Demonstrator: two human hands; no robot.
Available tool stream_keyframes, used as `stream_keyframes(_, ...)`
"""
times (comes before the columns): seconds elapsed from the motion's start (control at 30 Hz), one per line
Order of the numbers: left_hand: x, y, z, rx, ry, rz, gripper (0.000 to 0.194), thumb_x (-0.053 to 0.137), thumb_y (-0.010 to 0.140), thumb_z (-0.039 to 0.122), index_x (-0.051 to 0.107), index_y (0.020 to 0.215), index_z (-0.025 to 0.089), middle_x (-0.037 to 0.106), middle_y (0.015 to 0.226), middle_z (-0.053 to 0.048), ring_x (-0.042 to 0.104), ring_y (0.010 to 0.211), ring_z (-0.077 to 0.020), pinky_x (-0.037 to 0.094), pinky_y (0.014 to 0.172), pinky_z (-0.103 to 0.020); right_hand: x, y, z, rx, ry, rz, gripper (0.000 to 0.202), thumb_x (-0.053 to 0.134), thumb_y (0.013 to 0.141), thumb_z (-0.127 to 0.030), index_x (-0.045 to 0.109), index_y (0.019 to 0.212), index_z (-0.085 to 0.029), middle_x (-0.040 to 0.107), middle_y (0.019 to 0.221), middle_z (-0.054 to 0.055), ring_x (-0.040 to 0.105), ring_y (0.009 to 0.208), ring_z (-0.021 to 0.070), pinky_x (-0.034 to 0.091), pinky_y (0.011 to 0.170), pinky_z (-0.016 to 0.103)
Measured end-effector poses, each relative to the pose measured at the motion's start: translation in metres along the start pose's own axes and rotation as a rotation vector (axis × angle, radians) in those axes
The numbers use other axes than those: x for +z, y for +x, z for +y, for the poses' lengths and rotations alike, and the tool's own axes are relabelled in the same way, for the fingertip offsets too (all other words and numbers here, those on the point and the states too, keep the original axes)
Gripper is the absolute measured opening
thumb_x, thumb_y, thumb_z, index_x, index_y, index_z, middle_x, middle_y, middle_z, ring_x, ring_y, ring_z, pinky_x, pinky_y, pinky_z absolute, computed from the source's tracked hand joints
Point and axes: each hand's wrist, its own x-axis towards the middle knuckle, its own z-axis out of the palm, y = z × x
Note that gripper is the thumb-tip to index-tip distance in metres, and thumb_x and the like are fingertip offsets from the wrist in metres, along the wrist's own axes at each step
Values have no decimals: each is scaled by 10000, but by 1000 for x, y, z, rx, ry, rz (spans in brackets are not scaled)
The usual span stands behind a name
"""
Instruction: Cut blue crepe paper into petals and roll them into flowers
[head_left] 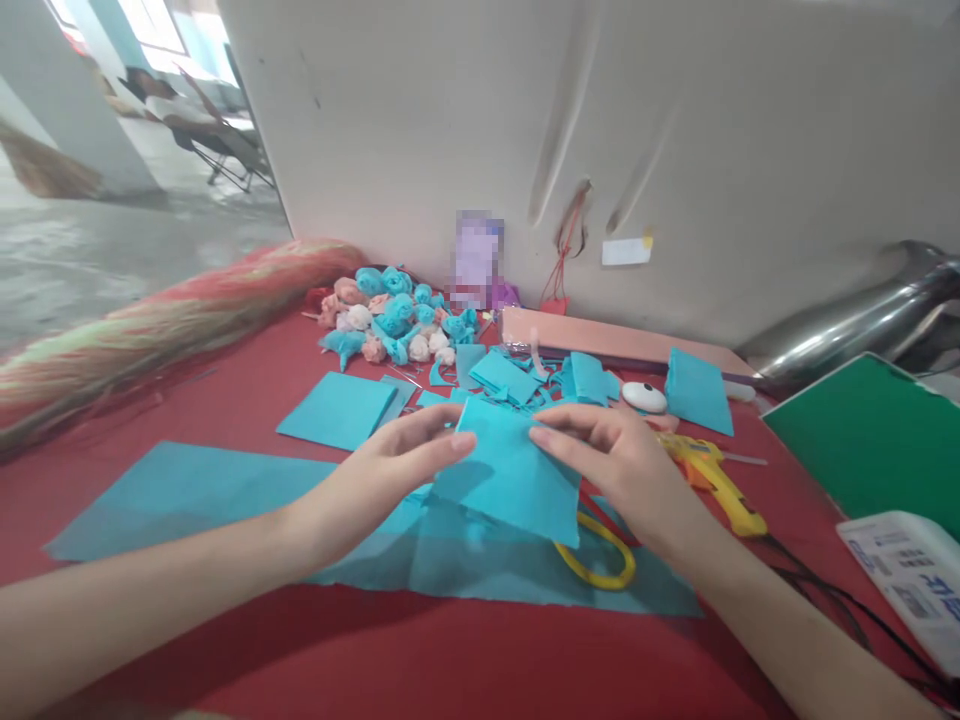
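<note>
Between my two hands hangs a folded piece of blue crepe paper [510, 470], raised above the red tabletop. My left hand [409, 445] pinches its upper left edge, thumb on the near face. At the upper right edge, my right hand [604, 445] pinches it the same way. Below lies a long blue crepe paper strip [217, 490], spread across the table. Scissors with a yellow handle [611, 570] rest on that strip, partly covered by the held paper. A folded blue paper stack [341, 408] lies beyond my left hand.
Blue, pink and white paper flowers [397, 315] are heaped at the back left. A yellow glue gun [712, 480] with a cable lies right of my right hand. Blue scraps [506, 375] and a white oval object [643, 397] sit behind; a green board [870, 440] stands at right.
</note>
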Motion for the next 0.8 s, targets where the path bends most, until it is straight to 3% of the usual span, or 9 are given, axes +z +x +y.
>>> stream_keyframes(0.13, 5, 1, 3, 14, -41, -85, 357, 637, 753, 290, 513, 1086, 248, 547, 703, 41, 505, 617, -83, 426, 557, -171, -1, -9, 3, 66, 36, -42, 229, 556, 808, -357, 626, 956, -198, 542, 584, -24, 449, 499, 82, 321, 445, 188)
stream_keyframes(0.23, 5, 1, 1, 22, -90, -183, 323, 587, 793, 234, 484, 1099, 241, 556, 743, 35, 525, 655, -89, 444, 603, -186, -3, -12, 7, 128, 114, -118, 243, 519, 831, -381, 598, 984, -209, 515, 586, -26, 395, 471, 69, 261, 428, 185)
stream_keyframes(0.33, 5, 2, -5, -41, -97, -341, 329, 557, 811, 223, 461, 1126, 246, 593, 849, 10, 565, 748, -120, 470, 670, -227, 1, -14, 12, 194, 201, -235, 198, 567, 793, -356, 586, 862, -171, 509, 590, -26, 401, 482, 64, 288, 440, 176)
stream_keyframes(0.37, 5, 2, -7, -40, -63, -346, 315, 555, 814, 230, 473, 1118, 244, 597, 877, 4, 567, 772, -124, 469, 679, -225, 3, -15, 14, 209, 218, -255, 176, 600, 767, -329, 576, 791, -157, 496, 576, -31, 404, 484, 60, 296, 444, 169)
stream_keyframes(0.43, 7, 3, -11, 5, 17, -249, 284, 566, 809, 254, 511, 1087, 235, 593, 971, -8, 560, 855, -135, 460, 713, -212, 8, -16, 17, 211, 228, -241, 175, 632, 734, -289, 544, 696, -143, 469, 557, -41, 402, 484, 48, 301, 445, 154)
stream_keyframes(0.5, 10, 3, -14, 23, 24, -151, 285, 599, 786, 279, 535, 1060, 229, 586, 1040, -10, 551, 932, -149, 456, 752, -207, 12, -18, 19, 217, 246, -206, 182, 614, 749, -308, 538, 728, -145, 456, 520, -55, 381, 422, 37, 282, 399, 146)
stream_keyframes(0.53, 11, 3, -16, 2, -16, -157, 295, 614, 774, 288, 540, 1053, 224, 595, 1046, -12, 555, 949, -158, 460, 768, -217, 14, -18, 19, 220, 266, -185, 188, 597, 764, -324, 538, 765, -146, 461, 500, -60, 374, 383, 35, 275, 371, 145)
stream_keyframes(0.67, 13, 4, -17, -124, -182, -300, 222, 599, 781, 301, 581, 966, 178, 660, 883, -21, 607, 859, -174, 488, 756, -272, 17, -19, 20, 220, 376, -114, 211, 580, 770, -337, 527, 850, -150, 526, 545, -43, 446, 366, 59, 348, 344, 156)
stream_keyframes(0.8, 8, 7, -8, -64, -47, -150, 190, 599, 776, 345, 588, 789, 156, 631, 746, 5, 581, 701, -124, 462, 629, -216, 18, -20, 20, 242, 386, -166, 194, 628, 712, -278, 534, 812, -140, 580, 616, -8, 497, 455, 72, 432, 435, 175)
